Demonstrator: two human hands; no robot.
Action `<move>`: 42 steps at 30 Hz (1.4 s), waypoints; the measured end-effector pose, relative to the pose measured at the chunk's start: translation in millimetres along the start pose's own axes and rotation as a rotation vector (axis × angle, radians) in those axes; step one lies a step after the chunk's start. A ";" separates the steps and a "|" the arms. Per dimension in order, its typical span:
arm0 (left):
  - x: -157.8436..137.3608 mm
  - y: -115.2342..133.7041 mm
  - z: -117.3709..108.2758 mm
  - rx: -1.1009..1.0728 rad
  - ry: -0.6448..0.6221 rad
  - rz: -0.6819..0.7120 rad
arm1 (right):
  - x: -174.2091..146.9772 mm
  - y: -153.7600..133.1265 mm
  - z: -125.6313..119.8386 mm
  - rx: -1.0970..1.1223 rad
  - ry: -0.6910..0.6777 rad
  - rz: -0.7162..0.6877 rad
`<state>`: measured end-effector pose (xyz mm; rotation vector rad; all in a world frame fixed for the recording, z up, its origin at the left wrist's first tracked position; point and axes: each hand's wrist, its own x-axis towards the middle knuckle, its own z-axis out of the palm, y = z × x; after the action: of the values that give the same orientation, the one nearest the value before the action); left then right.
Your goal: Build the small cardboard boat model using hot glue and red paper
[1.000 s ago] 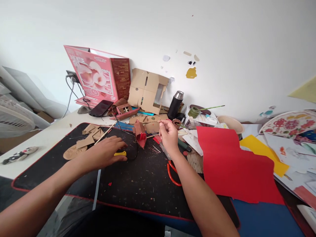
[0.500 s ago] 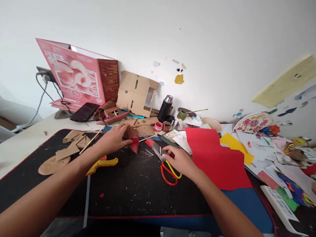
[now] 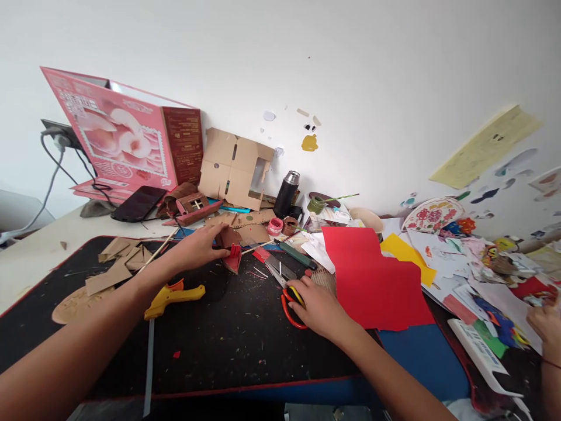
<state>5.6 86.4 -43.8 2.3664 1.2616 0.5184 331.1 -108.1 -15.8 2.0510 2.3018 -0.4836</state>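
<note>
On the black mat, my left hand curls its fingers and thumb round a small brown-and-red cardboard piece; the far part of the grip is hidden. My right hand has its fingers on the handles of the scissors, which have one red and one yellow loop. The blades lie on the mat pointing away, over a strip of red paper. Below my left wrist lies a yellow hot glue gun with a clear glue stick in it.
A large red sheet lies right of my right hand, near a green utility knife. Behind stand paint jars, a black thermos and a cardboard sheet. Cardboard scraps are at left. Another person's hand shows at far right.
My right hand has come down from above the blades onto the scissor handles. My left hand keeps its place at the cardboard piece. The view has shifted slightly, and another person's hand shows more.
</note>
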 end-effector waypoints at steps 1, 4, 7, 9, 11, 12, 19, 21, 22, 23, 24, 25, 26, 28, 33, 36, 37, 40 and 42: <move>0.1 1.0 -2.5 -0.008 -0.002 -0.004 | -1.4 0.5 2.0 0.015 0.016 -0.001; -0.1 5.0 -11.4 -0.029 0.018 0.004 | -1.7 3.4 9.4 0.092 0.072 -0.006; -1.0 8.9 -20.7 -0.038 0.063 0.023 | 2.8 8.3 19.2 0.285 0.147 -0.003; -1.9 11.1 -26.5 -0.041 0.078 0.021 | 7.0 10.7 25.9 0.516 0.187 0.017; -3.6 13.8 -32.1 -0.061 0.075 0.015 | 10.7 10.5 30.1 0.863 0.197 0.055; -4.8 15.5 -35.0 -0.077 0.072 0.014 | 12.0 9.1 30.7 1.041 0.187 0.073; -14.8 30.4 -51.6 -0.275 0.022 0.045 | 13.0 -14.9 20.4 1.829 0.310 -0.027; -14.9 32.4 -52.6 -0.344 -0.003 0.025 | 13.3 -21.7 25.3 1.948 0.294 -0.076; -14.3 32.8 -52.4 -0.364 -0.005 0.018 | 13.5 -24.4 29.8 1.974 0.227 -0.091; -13.6 33.0 -52.0 -0.372 -0.003 0.015 | 13.8 -26.5 34.9 1.967 0.109 -0.101; -12.8 32.9 -51.5 -0.373 0.003 0.015 | 14.0 -28.0 40.3 1.941 -0.017 -0.112; -12.1 32.7 -51.1 -0.375 0.009 0.015 | 14.1 -28.8 45.2 1.911 -0.126 -0.121; -11.8 32.5 -50.9 -0.380 0.013 0.011 | 14.1 -29.1 49.2 1.900 -0.168 -0.123; -12.2 32.4 -51.4 -0.411 0.009 -0.012 | 14.0 -28.9 53.8 1.919 -0.191 -0.123; -16.0 34.3 -54.1 -0.496 -0.036 -0.034 | 14.8 -31.7 51.8 2.043 -0.020 -0.053; -16.5 35.4 -53.2 -0.506 -0.037 -0.045 | 14.9 -32.9 51.3 2.031 -0.056 -0.068; -16.4 35.6 -52.6 -0.512 -0.041 -0.048 | 14.8 -32.3 51.6 2.016 -0.094 -0.088; -16.5 36.3 -51.3 -0.498 -0.052 -0.045 | 15.0 -28.1 52.7 2.010 -0.183 -0.131; -16.9 37.1 -51.3 -0.451 -0.039 -0.038 | 16.6 -25.9 52.8 2.041 -0.212 -0.147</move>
<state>-3.2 62.4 16.5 1.9631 1.0395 0.6619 293.7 -107.2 -64.1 1.3942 1.3884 -3.6912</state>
